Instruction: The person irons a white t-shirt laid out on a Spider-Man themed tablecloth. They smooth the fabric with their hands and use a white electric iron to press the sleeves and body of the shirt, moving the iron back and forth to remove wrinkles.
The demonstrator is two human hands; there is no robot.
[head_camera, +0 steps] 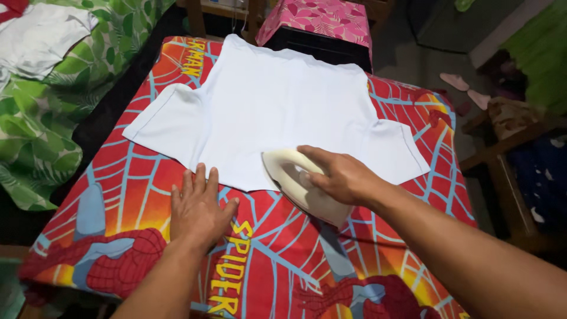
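A cream clothes iron (301,186) sits on the near hem of a white T-shirt (277,112), the person's right hand (339,176) wrapped over its handle. The left hand (199,208) presses flat, fingers spread, on the red web-patterned cloth (130,195) beside the hem. A leaf-print green sheet (35,124) lies alongside.

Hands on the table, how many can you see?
2. The left hand lies flat on the red cover at the white shirt's edge. The right hand grips the cream iron on the shirt. No others show.
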